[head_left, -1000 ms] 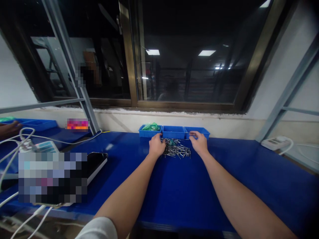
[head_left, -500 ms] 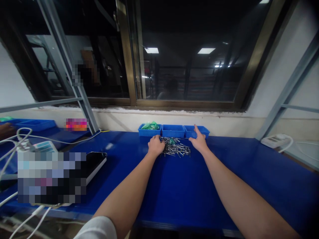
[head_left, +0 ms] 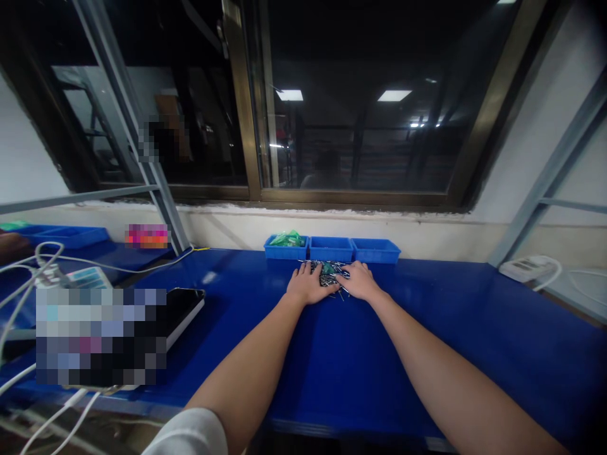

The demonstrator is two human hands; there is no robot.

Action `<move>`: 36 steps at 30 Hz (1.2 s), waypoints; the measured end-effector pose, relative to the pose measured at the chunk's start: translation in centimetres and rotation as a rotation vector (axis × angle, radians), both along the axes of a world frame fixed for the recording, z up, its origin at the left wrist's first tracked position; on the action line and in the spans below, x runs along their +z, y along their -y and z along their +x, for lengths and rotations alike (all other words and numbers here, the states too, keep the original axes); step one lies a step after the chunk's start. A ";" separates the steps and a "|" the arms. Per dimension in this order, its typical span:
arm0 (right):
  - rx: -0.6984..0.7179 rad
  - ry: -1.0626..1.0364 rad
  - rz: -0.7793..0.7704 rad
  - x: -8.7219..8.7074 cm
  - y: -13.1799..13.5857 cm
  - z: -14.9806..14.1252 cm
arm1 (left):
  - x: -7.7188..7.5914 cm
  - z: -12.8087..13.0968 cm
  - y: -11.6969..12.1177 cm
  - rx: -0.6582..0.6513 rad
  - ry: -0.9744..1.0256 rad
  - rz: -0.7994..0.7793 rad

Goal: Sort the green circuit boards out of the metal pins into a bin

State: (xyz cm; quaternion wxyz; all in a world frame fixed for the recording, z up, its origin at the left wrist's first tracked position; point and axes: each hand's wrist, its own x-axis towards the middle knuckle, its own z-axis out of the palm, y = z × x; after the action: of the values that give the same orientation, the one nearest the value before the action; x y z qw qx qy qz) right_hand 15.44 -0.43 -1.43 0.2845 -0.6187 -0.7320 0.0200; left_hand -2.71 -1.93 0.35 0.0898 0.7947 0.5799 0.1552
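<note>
Your left hand (head_left: 309, 287) and right hand (head_left: 359, 281), both open, touch the pins (head_left: 326, 280) — heaped already, but loose on the bench (head_left: 332, 360), outside the trays (head_left: 331, 250).

Hands, one pair: left hand (head_left: 308, 287) and right hand (head_left: 359, 280), both ungloved, with slender fingers. Forearms, one pair: left forearm (head_left: 256, 354) and right forearm (head_left: 436, 360), uncovered, smooth in outline, narrow at the wrist and broadening toward the elbow; the right runs bare to the picture's near edge. Sleeve (head_left: 192, 433), left arm: pale white-grey, plain, short, loosely cut, with a rounded hem, softly shaded.
</note>
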 end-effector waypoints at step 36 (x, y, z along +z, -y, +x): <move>0.341 -0.797 -0.033 2.2 1.0 -1.5 | 1.2 0.4 -0.3 -0.211 0.510 0.349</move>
State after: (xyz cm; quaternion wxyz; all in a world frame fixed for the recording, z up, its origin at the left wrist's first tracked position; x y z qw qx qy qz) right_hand 13.94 -1.43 0.77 0.5275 -0.4373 -0.6564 0.3157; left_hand -2.30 -1.61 1.54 0.1100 0.7894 0.4177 0.4363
